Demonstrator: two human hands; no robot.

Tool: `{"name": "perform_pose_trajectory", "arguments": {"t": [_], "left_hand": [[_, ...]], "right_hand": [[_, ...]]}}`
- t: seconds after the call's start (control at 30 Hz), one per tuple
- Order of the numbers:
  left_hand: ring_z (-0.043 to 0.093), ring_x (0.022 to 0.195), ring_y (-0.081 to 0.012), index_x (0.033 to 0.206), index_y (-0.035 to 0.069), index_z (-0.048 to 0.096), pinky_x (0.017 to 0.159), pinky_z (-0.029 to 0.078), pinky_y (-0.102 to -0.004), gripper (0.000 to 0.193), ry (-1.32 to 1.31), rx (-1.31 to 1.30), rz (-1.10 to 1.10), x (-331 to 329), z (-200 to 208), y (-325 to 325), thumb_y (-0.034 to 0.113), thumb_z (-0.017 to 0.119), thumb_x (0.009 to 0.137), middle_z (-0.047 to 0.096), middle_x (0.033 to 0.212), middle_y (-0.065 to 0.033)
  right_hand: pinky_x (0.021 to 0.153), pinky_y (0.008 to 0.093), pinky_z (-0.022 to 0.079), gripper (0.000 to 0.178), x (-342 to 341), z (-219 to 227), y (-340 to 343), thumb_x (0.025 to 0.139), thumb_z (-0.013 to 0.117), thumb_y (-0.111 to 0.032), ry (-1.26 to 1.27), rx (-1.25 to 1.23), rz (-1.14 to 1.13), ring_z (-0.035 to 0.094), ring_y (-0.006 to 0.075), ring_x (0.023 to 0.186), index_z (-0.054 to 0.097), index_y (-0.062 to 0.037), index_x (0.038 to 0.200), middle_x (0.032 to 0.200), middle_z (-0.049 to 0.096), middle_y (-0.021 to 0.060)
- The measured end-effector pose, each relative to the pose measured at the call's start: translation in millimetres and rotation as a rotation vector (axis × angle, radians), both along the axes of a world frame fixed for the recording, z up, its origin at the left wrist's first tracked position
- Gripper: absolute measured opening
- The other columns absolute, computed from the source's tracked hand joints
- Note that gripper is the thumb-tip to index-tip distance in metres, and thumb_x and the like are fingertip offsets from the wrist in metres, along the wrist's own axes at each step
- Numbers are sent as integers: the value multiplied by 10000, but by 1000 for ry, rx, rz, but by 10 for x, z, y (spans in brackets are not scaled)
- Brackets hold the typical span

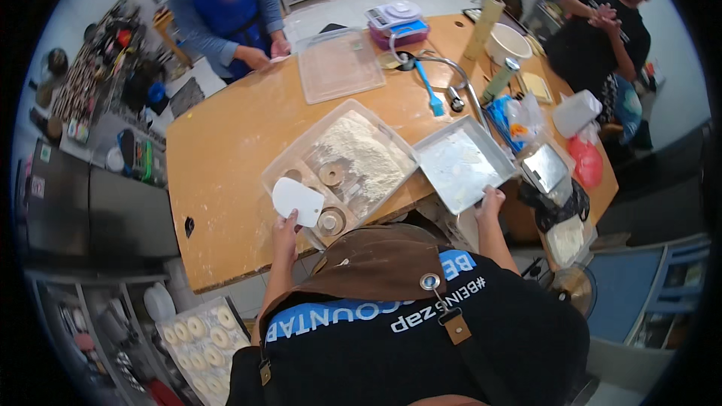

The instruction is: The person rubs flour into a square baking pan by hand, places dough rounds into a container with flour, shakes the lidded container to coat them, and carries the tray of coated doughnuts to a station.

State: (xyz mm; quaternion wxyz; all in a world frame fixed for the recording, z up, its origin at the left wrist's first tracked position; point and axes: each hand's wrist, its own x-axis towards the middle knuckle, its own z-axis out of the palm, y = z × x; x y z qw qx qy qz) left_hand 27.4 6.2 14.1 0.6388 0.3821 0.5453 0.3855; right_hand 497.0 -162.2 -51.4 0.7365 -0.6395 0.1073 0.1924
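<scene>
Wooden and dusted with flour, the tabletop [226,150] filled the middle of a busy kitchen workroom, with shelves of tools along the left wall and two other people standing at its far side. A clear plastic tray [342,162] sat at the near edge, angled toward the wearer, probably so that its contents were within easy reach; a bed of flour [361,152] covered its far half and two dough rings [331,197] lay in the near half, one beyond the other.

Left hand [284,227] held a white plastic scraper [298,200] by its lower edge, fingers closed on it, the blade raised just over the tray's near corner. The closer dough ring lay just to the right of that grip, beside the scraper but not touching it as far as could be told. Held flat and low like that, the scraper looked ready for lifting or sliding.

Right hand [491,201] rested on the near corner of a floured metal tray [460,164], fingers curled over its rim as if to steady it; this tray lay just to the right of the plastic one. A blue spatula [430,92] lay farther back, and a rack of ring-shaped dough [199,334] stood below the tabletop at lower left.
</scene>
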Motion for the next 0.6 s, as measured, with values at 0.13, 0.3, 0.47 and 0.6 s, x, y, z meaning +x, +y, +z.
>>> {"name": "perform_pose_trajectory", "arguments": {"t": [0.13, 0.3, 0.47, 0.6], "left_hand": [[600, 872, -178, 1059, -13, 527, 766, 494, -327, 278, -62, -5, 50, -1, 1, 19, 202, 554, 886, 598, 1025, -92], [604, 901, -189, 1101, -10, 517, 774, 506, -329, 300, -69, -42, 56, 75, 188, 60, 198, 552, 887, 596, 1046, -91], [600, 918, -190, 1115, 1, 516, 784, 506, -336, 300, -69, -83, 62, 45, 160, 67, 192, 553, 887, 596, 1055, -85], [587, 940, -184, 1122, 19, 513, 822, 475, -334, 294, -132, -52, 53, 22, 80, 73, 186, 561, 884, 597, 1056, -76]], "right_hand": [[866, 328, 424, 489, 86, 676, 175, 731, 465, 21, -303, 67, 182, 529, 240, 993, 360, 56, 1207, 1123, 486, 157], [827, 304, 421, 391, 343, 854, 620, 748, 469, -14, -705, -170, 309, 550, 208, 940, 475, 60, 1132, 1073, 546, 131], [764, 313, 445, 405, 740, 763, 753, 762, 453, -7, -339, -77, 369, 576, 209, 847, 466, 26, 1166, 990, 579, 107], [755, 311, 443, 410, 778, 894, 815, 783, 443, -11, -218, 157, 237, 572, 194, 853, 434, -10, 1192, 1008, 572, 105]]}}
